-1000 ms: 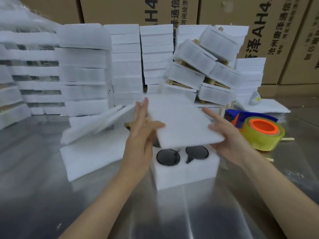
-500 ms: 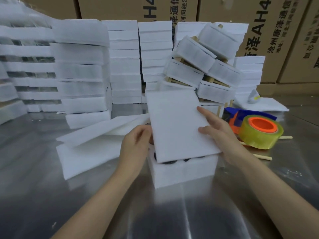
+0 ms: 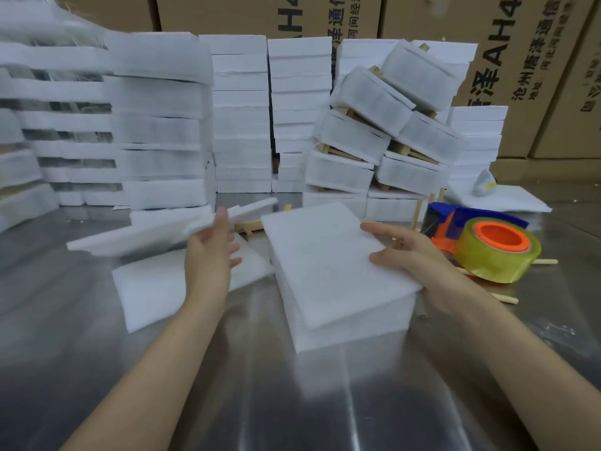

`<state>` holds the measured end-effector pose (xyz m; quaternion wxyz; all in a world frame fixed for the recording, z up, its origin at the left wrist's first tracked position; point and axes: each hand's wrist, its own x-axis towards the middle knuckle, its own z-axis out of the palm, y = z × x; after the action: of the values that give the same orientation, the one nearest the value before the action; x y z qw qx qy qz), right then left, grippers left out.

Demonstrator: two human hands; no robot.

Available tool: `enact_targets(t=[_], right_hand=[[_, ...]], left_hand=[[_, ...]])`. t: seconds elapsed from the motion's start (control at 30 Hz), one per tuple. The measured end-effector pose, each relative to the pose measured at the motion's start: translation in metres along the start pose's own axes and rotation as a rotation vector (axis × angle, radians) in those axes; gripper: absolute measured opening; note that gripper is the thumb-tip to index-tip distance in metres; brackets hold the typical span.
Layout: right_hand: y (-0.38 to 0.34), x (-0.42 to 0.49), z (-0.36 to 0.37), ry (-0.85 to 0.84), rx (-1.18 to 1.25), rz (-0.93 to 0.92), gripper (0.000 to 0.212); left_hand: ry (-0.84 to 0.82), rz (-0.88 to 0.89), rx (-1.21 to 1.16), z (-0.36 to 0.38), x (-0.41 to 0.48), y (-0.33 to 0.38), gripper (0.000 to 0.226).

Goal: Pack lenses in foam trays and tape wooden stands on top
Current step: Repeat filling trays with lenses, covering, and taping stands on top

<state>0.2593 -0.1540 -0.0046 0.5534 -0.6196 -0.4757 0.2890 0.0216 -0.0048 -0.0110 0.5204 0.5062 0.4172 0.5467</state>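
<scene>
1. A shiny metal worktop [image 3: 292,402] runs back to stacks of white foam packs [image 3: 240,125] and brown cartons [image 3: 536,60] at 12 o'clock.
2. The foam tray [image 3: 354,327] sits mid-worktop. A foam sheet [image 3: 325,262] lies flat across its top, slightly askew and hiding whatever is inside.
3. The right hand [image 3: 419,258] is at 3 o'clock of the tray. Its grip is loosely spread, with the thumb and forefinger stretched out on the sheet's right edge and touching it. The palm hangs off the side.
4. The left hand [image 3: 211,255] hovers at 9 o'clock of the tray, apart from the sheet. Its grip is spread wide and holds nothing. Its blurred fingertips are near the loose foam sheets [image 3: 146,288] at 10 o'clock; I cannot tell if they touch.
5. A wooden stand [image 3: 247,226] lies at 11 o'clock of the tray, partly hidden between the left hand and the tray's far corner.
6. A tape dispenser [image 3: 497,252] with a yellowish roll sits at 3 o'clock, beyond the right hand, with wooden sticks [image 3: 504,297] beside it.
</scene>
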Motion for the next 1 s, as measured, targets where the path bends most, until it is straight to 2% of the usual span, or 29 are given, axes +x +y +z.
enact_targets(t=[0.1, 0.27, 0.37, 0.47, 0.53, 0.6, 0.7, 0.73, 0.8, 0.83, 0.9, 1.0], right_hand=[[-0.003, -0.002, 0.002, -0.070, -0.021, 0.011, 0.047], [-0.004, -0.003, 0.001, -0.071, 0.014, 0.046, 0.050], [-0.003, -0.001, 0.003, -0.030, 0.011, 0.059, 0.048], [0.000, 0.001, 0.004, 0.060, 0.035, 0.087, 0.044], [0.001, 0.002, 0.004, 0.095, 0.051, 0.115, 0.039], [0.002, 0.002, 0.004, 0.096, 0.070, 0.142, 0.036], [0.002, 0.002, 0.004, 0.090, 0.105, 0.175, 0.033], [0.002, 0.002, 0.004, 0.085, 0.126, 0.184, 0.033], [0.002, 0.003, 0.003, 0.064, 0.135, 0.202, 0.034], [0.002, 0.003, 0.004, 0.050, 0.130, 0.216, 0.035], [0.002, 0.004, 0.008, 0.030, 0.135, 0.260, 0.038], [0.004, 0.005, 0.011, 0.033, 0.192, 0.292, 0.040]], left_hand=[[0.070, -0.236, -0.231, -0.011, 0.009, 0.005, 0.037], [0.301, -0.210, -0.383, -0.017, 0.008, 0.009, 0.033], [0.442, -0.288, -0.535, -0.015, 0.002, 0.010, 0.039], [0.460, -0.298, -0.657, -0.005, -0.013, 0.010, 0.042], [0.362, -0.209, -0.642, 0.006, -0.025, 0.011, 0.044], [0.217, -0.113, -0.523, 0.018, -0.035, 0.011, 0.039], [-0.088, -0.049, -0.188, 0.034, -0.046, 0.001, 0.012], [-0.209, -0.097, -0.107, 0.037, -0.050, -0.003, 0.016], [-0.382, -0.248, -0.011, 0.039, -0.058, -0.007, 0.049], [-0.414, -0.268, 0.014, 0.040, -0.060, -0.009, 0.051], [-0.437, -0.223, 0.063, 0.040, -0.062, -0.011, 0.038], [-0.504, -0.222, 0.030, 0.038, -0.058, -0.014, 0.033]])
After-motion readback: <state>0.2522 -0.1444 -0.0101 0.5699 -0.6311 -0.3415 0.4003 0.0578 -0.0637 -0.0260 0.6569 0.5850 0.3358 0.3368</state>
